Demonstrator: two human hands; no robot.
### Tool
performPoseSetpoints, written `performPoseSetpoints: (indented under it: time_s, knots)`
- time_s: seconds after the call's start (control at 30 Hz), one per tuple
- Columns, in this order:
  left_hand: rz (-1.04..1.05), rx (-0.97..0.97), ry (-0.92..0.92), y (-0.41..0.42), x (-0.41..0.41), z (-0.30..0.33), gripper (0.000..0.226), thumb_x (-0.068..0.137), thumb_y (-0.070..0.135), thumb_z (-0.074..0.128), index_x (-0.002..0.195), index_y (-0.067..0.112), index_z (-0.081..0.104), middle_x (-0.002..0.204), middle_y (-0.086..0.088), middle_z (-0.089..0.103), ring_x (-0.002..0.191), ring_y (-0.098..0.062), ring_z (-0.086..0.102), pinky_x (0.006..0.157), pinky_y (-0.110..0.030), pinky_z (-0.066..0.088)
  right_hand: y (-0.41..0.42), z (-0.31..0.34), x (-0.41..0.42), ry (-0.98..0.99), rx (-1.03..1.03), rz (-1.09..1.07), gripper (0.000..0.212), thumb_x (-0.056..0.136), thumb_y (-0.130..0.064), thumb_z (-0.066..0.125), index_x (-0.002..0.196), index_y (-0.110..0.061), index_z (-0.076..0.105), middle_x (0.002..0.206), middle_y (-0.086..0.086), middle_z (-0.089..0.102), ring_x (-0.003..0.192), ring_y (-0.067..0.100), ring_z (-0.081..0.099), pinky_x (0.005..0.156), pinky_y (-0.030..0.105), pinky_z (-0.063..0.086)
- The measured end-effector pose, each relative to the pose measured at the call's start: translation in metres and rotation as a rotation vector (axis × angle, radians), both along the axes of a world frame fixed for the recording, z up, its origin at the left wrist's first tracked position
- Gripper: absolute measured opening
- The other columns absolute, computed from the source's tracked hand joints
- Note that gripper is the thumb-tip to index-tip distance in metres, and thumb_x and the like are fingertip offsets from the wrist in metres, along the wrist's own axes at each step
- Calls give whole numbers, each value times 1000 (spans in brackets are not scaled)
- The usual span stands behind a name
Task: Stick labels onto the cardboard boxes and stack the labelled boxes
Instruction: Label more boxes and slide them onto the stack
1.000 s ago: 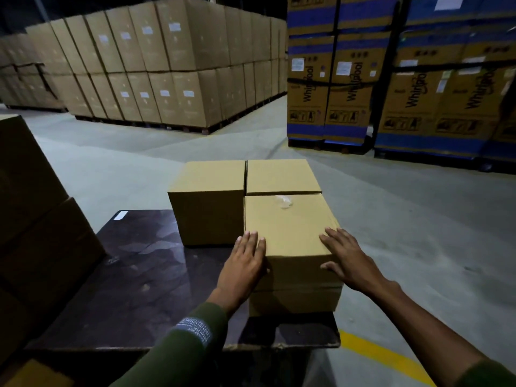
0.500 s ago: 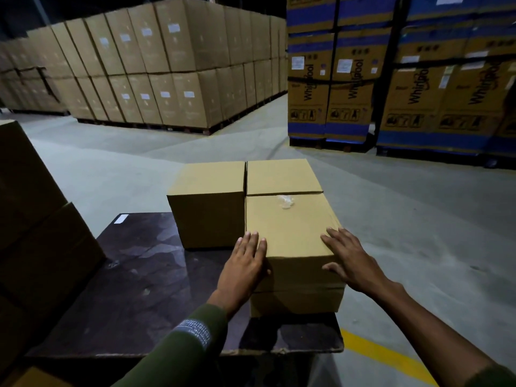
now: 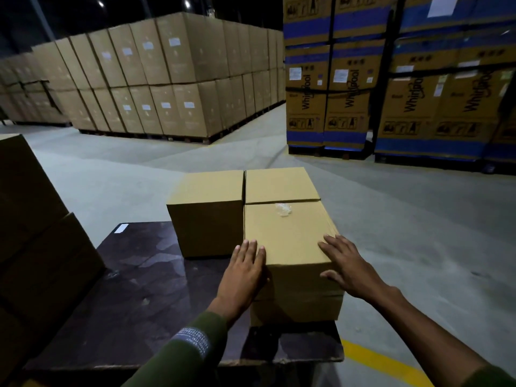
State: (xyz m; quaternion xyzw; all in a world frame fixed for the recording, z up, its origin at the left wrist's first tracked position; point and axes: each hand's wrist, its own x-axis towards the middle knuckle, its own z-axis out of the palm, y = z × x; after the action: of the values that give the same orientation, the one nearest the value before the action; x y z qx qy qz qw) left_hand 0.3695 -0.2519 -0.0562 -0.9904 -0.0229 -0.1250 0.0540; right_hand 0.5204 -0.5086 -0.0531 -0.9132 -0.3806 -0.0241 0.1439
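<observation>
On the dark tabletop [image 3: 134, 289], at its right edge, three plain cardboard boxes sit pushed together, and the near box [image 3: 290, 247] rests on top of another box [image 3: 296, 308], with a scrap of clear tape [image 3: 283, 210] on its lid. Both hands lie flat with straight fingers against the near box, gripping nothing: left hand [image 3: 243, 275] on its left top edge, right hand [image 3: 346, 266] on its right top corner. A small white label [image 3: 121, 228] lies on the tabletop's far left corner, well apart from the boxes, and tall stacks of cartons [image 3: 167, 88] stand on the warehouse floor [image 3: 405, 233] behind.
</observation>
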Motion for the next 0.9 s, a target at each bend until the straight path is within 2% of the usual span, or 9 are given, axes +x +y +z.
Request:
performPoseSetpoints:
  time_s: [0.1, 0.2, 0.27, 0.33, 0.4, 0.47, 0.57, 0.7, 0.9]
  knots:
    - [42, 13, 66, -3, -1, 8, 77, 101, 47, 43, 156, 9, 5, 163, -18, -1, 150, -33, -4, 121, -48, -5, -2, 4, 1, 26, -32, 14, 81, 89, -63, 52, 155, -28, 20, 165, -2, 11, 151, 22, 4, 116, 48, 30]
    - [82, 32, 83, -3, -6, 11, 86, 96, 64, 25, 156, 10, -4, 161, -15, -14, 148, -32, -17, 120, -49, -9, -1, 6, -3, -4, -43, 10, 94, 82, -84, 27, 156, -27, 15, 165, 0, 10, 151, 23, 6, 121, 48, 17]
    - [92, 47, 35, 2, -11, 11, 91, 90, 70, 13, 156, 7, 3, 161, -16, -10, 148, -34, -13, 118, -50, -6, 3, 8, -10, -42, -5, -4, 97, 81, -86, 15, 156, -26, 14, 165, 2, 11, 151, 24, 7, 121, 49, 12]
    - [103, 75, -10, 11, -18, 10, 90, 90, 69, 15, 154, 5, 18, 162, -17, 6, 149, -35, 2, 118, -54, 8, 11, 13, -17, -83, 28, -2, 95, 82, -84, 11, 155, -24, 16, 164, 3, 14, 151, 23, 8, 121, 48, 10]
    - [132, 72, -5, 22, -27, 14, 87, 92, 68, 19, 153, 6, 25, 161, -17, 13, 149, -35, 9, 117, -57, 17, 24, 20, -24, -121, 54, 22, 92, 84, -82, 8, 154, -23, 20, 163, 3, 18, 151, 23, 9, 121, 46, 10]
    - [175, 67, -8, 36, -41, 19, 85, 92, 67, 22, 153, 7, 25, 162, -16, 14, 150, -34, 8, 118, -58, 16, 43, 26, -32, -148, 96, 67, 89, 87, -78, 9, 152, -22, 27, 160, 3, 25, 150, 23, 15, 122, 47, 12]
    - [254, 96, -34, 59, -70, 29, 82, 91, 63, 28, 150, 5, 33, 161, -17, 20, 150, -34, 11, 115, -56, 11, 80, 35, -46, -166, 152, 146, 78, 92, -71, 19, 148, -20, 36, 154, 5, 36, 145, 24, 27, 120, 47, 19]
    - [375, 137, -76, 91, -122, 45, 79, 90, 58, 31, 148, 4, 37, 160, -17, 22, 150, -35, 11, 114, -61, 15, 143, 48, -70, -223, 247, 293, 65, 95, -61, 33, 139, -16, 49, 141, 7, 52, 131, 26, 46, 107, 43, 38]
    - [613, 184, -105, 149, -215, 66, 76, 88, 55, 34, 143, 4, 45, 156, -17, 32, 148, -37, 18, 112, -62, 16, 255, 61, -129, -176, 309, 496, 60, 93, -57, 39, 134, -16, 54, 133, 6, 59, 120, 28, 55, 97, 42, 46]
